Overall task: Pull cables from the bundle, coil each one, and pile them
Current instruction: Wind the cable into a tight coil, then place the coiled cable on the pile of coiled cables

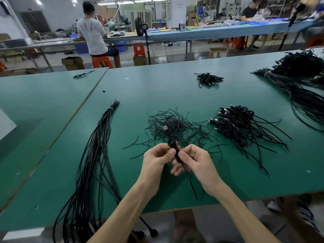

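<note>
The green table [52,120] fills the view. Taking the two hands as the dial's centre, the long bundle [98,146] of black cables lies from 11 o'clock down past 7 o'clock and over the near edge, with a pale tie around it near its far end. A second, bigger mass of cables [301,81] sits well apart at 2 o'clock, by the far right edge. Nearer, also at 2 o'clock, is the pile [240,123] of coiled cables, their straight tails fanning toward 4 o'clock. At 12 o'clock, just beyond the hands, short thin black strands [189,130] lie scattered. A smaller heap [208,79] sits far off at 1 o'clock.

The left hand [154,162] and the right hand [196,162] meet above the table. Each pinches the same cable [172,143] between thumb and curled fingers. Its small coil stands up at 12 o'clock, its plug [164,128] points away, and its tail runs toward 5 o'clock to the table edge.

The step in hand looks like coiling, probably cinching the loops. Whether a strand wraps the coil, I cannot tell. The next move likely calls for holding the loops tight, carrying the cable to the pile at 2 o'clock, and then reaching toward 9 o'clock to draw another from the bundle.
</note>
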Tool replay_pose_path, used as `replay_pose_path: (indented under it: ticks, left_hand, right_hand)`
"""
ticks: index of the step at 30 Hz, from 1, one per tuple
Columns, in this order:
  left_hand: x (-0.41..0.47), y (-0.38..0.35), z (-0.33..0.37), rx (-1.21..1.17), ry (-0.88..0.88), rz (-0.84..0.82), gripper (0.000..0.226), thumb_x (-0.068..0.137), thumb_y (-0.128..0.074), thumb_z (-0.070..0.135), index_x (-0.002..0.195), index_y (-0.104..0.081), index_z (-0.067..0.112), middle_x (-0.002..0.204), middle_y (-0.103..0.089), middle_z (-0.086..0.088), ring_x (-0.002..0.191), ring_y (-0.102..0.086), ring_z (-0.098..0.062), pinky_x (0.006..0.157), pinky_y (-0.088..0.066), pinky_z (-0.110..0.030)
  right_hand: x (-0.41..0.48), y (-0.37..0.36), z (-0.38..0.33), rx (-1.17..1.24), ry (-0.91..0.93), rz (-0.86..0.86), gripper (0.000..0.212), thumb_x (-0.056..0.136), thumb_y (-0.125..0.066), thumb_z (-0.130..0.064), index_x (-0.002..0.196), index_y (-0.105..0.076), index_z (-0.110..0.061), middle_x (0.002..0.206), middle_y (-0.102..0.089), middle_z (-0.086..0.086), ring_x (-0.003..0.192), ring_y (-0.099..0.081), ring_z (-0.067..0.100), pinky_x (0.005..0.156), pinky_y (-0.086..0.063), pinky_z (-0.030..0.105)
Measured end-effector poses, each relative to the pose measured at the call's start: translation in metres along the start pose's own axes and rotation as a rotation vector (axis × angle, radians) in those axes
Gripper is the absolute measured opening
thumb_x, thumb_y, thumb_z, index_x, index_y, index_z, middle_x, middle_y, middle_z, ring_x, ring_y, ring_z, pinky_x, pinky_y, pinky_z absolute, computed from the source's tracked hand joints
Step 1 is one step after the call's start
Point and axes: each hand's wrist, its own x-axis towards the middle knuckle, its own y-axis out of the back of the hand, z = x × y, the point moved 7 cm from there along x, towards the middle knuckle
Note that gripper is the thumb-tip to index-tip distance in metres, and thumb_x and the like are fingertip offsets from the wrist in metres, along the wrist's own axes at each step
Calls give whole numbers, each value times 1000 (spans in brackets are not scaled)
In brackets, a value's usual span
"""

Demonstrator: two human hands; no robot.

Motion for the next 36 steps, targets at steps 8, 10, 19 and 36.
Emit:
replay_pose_path:
  ticks: [8, 10, 19, 36]
  left_hand:
    - [10, 3, 3, 5, 56, -117, 19, 77, -78, 0, 90, -63, 1, 88, -65, -13, 83, -62, -23, 91, -50, -35]
    - [10, 3, 6, 16, 67, -171, 21, 75, -83, 6, 90, -69, 3, 90, -63, -15, 86, -61, -25, 95, -47, -37]
    - [13, 5, 6, 77, 128, -216, 35, 63, -89, 20, 94, -80, 8, 86, -72, -7, 90, -69, -19, 95, -48, -32]
    - [65, -43, 33, 125, 216, -68, 49, 89, -78, 15, 124, -62, -14, 74, -64, -3, 64, -62, -10, 66, -56, -20]
  right_hand:
    - [-1, -4, 5, 7, -98, -146, 18, 105, -56, -16, 96, -55, -1, 77, -64, 18, 49, -62, 31, 48, -51, 33]
    - [-2, -5, 5, -6, -111, -178, 20, 105, -55, -20, 96, -55, -1, 75, -63, 16, 46, -60, 28, 45, -48, 30]
    - [-3, -6, 6, 0, -117, -204, 21, 104, -57, -25, 89, -56, -11, 72, -61, 13, 43, -52, 21, 44, -45, 25]
    - [0, -10, 9, -257, -110, -61, 20, 105, -57, -21, 102, -64, -3, 71, -71, 10, 53, -62, 24, 46, -48, 29]
